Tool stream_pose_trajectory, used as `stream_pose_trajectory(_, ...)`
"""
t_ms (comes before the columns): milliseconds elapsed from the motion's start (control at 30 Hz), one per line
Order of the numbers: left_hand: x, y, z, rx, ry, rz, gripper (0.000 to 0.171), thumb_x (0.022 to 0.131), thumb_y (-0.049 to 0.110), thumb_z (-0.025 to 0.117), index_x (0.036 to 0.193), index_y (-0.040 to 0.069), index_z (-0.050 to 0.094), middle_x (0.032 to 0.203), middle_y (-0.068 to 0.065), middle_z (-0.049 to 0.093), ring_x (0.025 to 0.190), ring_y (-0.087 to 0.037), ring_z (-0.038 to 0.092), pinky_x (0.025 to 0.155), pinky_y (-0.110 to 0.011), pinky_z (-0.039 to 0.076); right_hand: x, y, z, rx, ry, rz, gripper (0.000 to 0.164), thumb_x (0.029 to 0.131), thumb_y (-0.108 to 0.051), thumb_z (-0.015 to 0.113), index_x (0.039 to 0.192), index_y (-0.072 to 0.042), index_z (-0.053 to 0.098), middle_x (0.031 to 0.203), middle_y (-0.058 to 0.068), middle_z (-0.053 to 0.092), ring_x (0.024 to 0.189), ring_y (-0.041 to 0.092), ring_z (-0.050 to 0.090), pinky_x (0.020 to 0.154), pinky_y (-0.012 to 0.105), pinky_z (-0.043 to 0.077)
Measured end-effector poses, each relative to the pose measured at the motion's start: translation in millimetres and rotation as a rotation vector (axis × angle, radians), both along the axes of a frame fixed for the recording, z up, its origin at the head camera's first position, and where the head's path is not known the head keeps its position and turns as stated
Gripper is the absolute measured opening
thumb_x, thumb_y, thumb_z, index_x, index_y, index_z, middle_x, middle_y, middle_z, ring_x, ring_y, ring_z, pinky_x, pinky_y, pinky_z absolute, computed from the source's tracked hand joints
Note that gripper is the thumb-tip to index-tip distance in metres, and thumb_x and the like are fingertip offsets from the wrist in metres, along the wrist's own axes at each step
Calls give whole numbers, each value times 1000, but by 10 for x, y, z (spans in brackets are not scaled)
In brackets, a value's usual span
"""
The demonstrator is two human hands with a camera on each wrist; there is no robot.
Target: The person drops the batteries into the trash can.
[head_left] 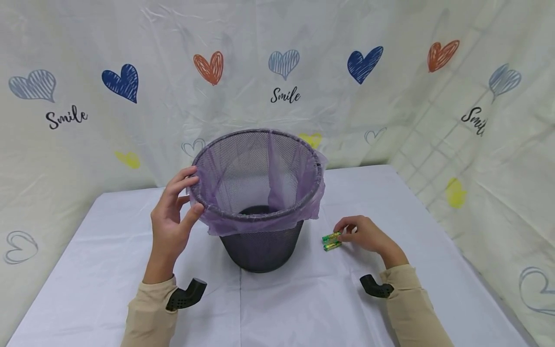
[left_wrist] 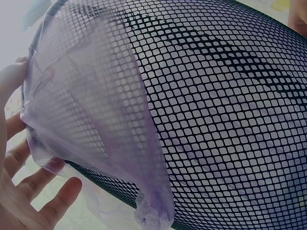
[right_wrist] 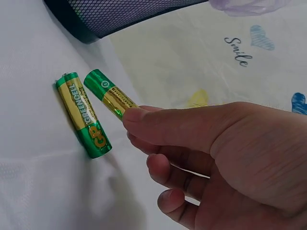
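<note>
A black mesh wastebasket [head_left: 264, 250] stands upright on the table, with a thin purple liner bag [head_left: 243, 226] folded over its rim. My left hand [head_left: 171, 221] holds the rim at its left side, thumb and fingers bent against the edge. In the left wrist view, one fingertip shows through the liner and the little finger is free. To the basket's right, my right hand [head_left: 362, 234] pinches a green and gold battery [right_wrist: 112, 96] between thumb and index finger. A second such battery [right_wrist: 84, 115], marked GREENCELL, lies beside it on the cloth. The pinched battery's near end is hidden by the thumb.
A white cloth [head_left: 277, 308] covers the table. Behind and at both sides hangs a pale curtain [head_left: 243, 29] printed with hearts and the word Smile. Black angled pieces [head_left: 188, 295] are fixed at both wrists over beige sleeves [head_left: 149, 313].
</note>
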State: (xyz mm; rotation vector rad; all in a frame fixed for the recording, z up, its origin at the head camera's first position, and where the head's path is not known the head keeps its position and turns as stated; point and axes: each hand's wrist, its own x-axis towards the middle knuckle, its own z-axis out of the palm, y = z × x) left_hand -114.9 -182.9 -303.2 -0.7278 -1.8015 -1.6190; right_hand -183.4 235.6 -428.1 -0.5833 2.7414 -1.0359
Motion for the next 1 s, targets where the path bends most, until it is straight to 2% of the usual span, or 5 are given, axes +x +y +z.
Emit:
stream_pose_trajectory(300, -46, -26, -51, 9, -2, -5, 43, 82, 1, 62, 121, -11, 49, 136, -23, 43, 130, -27, 38, 87, -24, 44, 34, -20, 102, -55, 55, 5, 14, 75, -16, 73, 88, -17, 69, 80, -3, 64, 71, 10, 51, 59, 22, 42)
stream_pose_trajectory(667, -140, -90, -185, 7, -1, 1, 45, 82, 4, 64, 122, -9, 49, 137, -20, 43, 131, -28, 37, 88, -24, 44, 59, -27, 218, -64, 54, -10, 14, 77, -20, 72, 90, -21, 68, 82, -4, 64, 73, 12, 52, 62, 23, 43)
stream_pose_trajectory(833, -135, -84, -177, 9, -2, 3, 45, 82, 5, 64, 122, -9, 49, 137, -19, 43, 131, -28, 36, 89, -24, 44, 72, -33, 263, -68, 80, -63, 12, 78, -24, 71, 90, -23, 68, 84, -5, 64, 73, 12, 52, 61, 24, 44)
stream_pose_trajectory(1000, -79, -45, -99, 16, 0, -9, 44, 82, 4, 63, 121, -11, 48, 136, -22, 43, 130, -28, 37, 88, -24, 44, 92, -30, 319, -95, 106, -104, 12, 79, -24, 70, 91, -24, 67, 81, -3, 63, 69, 14, 53, 58, 25, 43)
